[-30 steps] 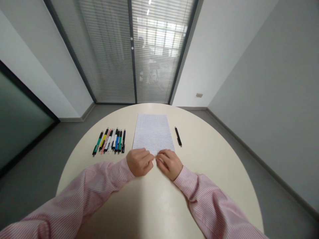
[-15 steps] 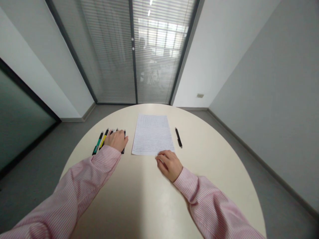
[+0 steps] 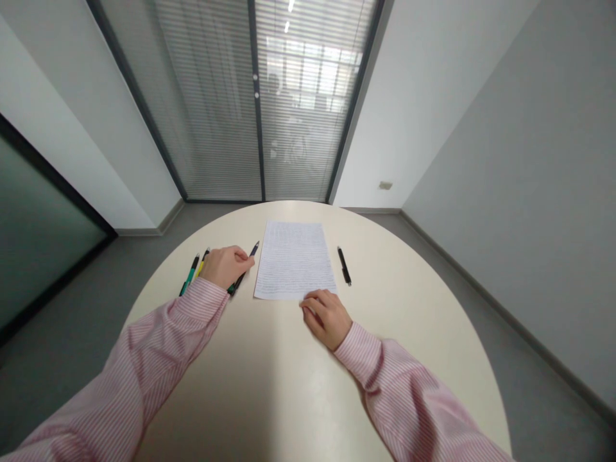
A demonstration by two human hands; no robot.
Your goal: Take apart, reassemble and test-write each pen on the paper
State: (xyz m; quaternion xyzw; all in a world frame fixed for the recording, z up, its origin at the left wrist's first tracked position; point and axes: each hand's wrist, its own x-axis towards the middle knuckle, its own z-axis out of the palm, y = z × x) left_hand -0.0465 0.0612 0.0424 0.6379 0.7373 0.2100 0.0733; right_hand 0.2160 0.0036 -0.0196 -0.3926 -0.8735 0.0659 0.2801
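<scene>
Smooth, faintly glossy tabletop (image 3: 308, 410) — matt lined paper (image 3: 294, 260), plastic-looking pen (image 3: 344, 265), striped cloth sleeves (image 3: 110, 378).

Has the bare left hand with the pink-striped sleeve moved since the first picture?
Yes: judged against the white rectangular paper sheet, the left hand went leftward and forward.

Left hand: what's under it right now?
Partly showing from under the left hand: a black pen at right, a yellow-and-black pen at left. Anything fully beneath is covered.
</scene>
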